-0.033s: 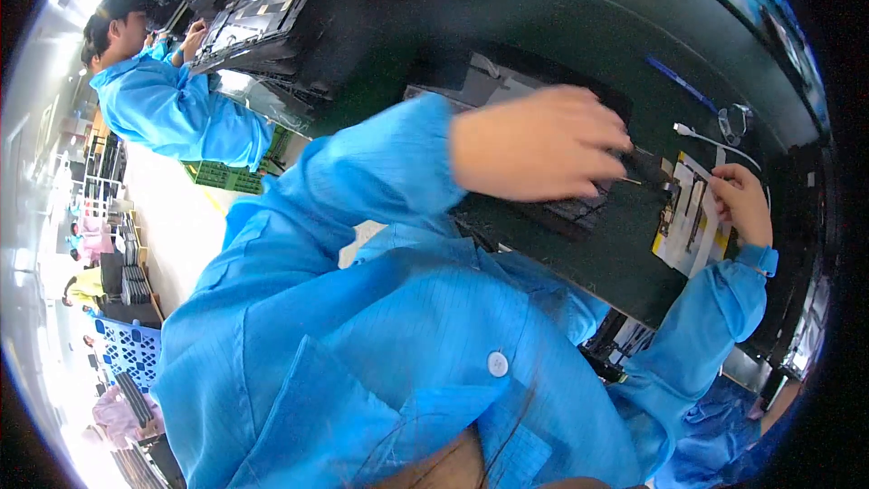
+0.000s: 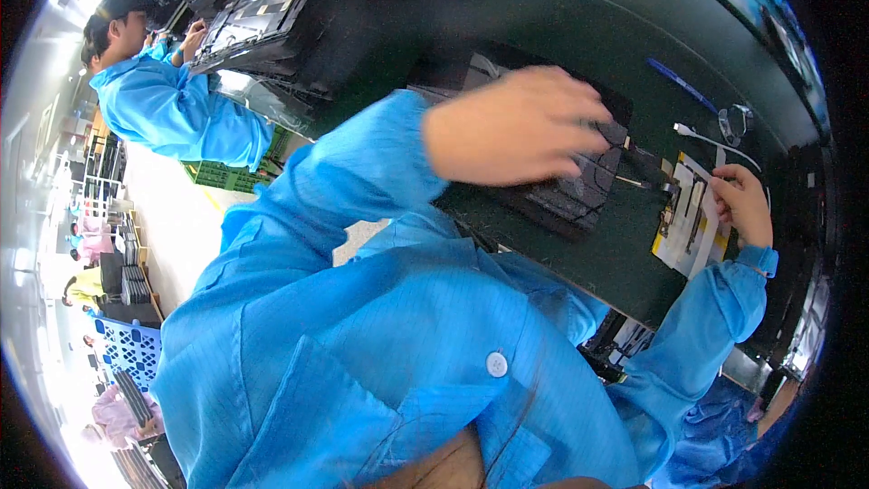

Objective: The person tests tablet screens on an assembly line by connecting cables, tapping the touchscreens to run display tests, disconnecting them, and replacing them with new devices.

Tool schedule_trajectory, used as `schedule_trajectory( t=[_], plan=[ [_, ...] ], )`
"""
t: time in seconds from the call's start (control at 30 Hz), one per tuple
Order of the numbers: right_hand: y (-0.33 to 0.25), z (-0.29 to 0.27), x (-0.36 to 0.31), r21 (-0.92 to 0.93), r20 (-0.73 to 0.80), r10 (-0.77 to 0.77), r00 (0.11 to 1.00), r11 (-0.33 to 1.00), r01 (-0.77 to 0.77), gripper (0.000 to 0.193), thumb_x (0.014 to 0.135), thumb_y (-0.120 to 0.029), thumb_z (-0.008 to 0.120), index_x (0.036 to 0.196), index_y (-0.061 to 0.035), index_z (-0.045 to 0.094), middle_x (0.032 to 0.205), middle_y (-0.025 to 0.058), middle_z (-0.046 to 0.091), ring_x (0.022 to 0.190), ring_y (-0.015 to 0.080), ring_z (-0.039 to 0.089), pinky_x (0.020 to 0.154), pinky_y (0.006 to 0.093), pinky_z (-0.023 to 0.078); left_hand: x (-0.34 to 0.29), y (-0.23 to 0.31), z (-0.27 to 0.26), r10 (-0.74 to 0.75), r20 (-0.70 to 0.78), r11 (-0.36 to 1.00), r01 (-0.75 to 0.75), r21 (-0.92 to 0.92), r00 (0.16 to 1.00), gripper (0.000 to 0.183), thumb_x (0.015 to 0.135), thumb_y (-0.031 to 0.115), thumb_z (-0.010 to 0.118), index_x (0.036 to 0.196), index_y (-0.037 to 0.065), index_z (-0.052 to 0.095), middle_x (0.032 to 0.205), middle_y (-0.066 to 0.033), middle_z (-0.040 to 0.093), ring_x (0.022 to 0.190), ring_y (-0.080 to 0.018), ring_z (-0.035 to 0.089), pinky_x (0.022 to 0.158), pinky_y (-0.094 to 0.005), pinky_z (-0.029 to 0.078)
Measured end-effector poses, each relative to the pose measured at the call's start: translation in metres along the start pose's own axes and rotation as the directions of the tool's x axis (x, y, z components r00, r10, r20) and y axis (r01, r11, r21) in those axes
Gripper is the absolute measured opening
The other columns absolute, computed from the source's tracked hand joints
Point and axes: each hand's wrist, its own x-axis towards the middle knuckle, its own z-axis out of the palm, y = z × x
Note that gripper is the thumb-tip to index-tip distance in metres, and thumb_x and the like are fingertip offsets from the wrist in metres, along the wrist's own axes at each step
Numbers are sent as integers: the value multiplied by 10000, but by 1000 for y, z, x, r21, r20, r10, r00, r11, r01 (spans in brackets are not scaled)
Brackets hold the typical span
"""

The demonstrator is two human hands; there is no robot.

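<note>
The dark flat panel [image 2: 579, 204] lies on the bench [image 2: 634, 263], with the left hand [image 2: 520, 127] above it, blurred, its fingers loosely curved and a little apart; whether it has hold of anything cannot be told, as its underside is hidden. To the right of the panel lies the pale flat part [image 2: 692, 217] with yellow edging, the right hand [image 2: 744, 204] at its far side, thumb and fingertips drawn close together on its edge; whether they pinch it or merely steady it is unclear. A thin rod or lead [image 2: 631, 182] spans the gap between panel and part, so a sweep of the left hand could probably snag it and jerk the part askew. If the right hand only rests there, the part might slide, or its thin strips could crease under uneven pressure. The white cable [image 2: 715, 140], beyond the part on the panel's right, runs close to the right hand and could catch on the fingers or cuff; the blue pen [image 2: 681, 84], above and right of the panel, seems less likely to interfere.
</note>
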Motion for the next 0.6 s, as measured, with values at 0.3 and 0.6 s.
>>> schedule_trajectory(
  t=[0.3, 0.6],
  plan=[
    [8, -3, 10, -40, -40, 25, 999, 999, -27, 167, 778, -170, 566, 880, -40, 585, 633, -18, 514, 507, 57, 456, 440, 195, 353, -107, -5, -15, -806, -51, 593, 804, -55, 590, 428, 872, 266, 460, 1233, 43, 404, 1319, -211, 298, 1216, -350, 296, 1000, -373, 244],
    [9, -3, 12, -72, -67, 49, 997, 996, -54, 156, 776, -167, 586, 863, -37, 595, 635, -28, 519, 483, 38, 438, 419, 179, 328, -84, 4, 1, -943, -28, 173, 417, -892, 332, 361, 903, 219, 403, 1170, -18, 458, 1200, -127, 467, 1134, -221, 411, 980, -301, 268]
  ],
)
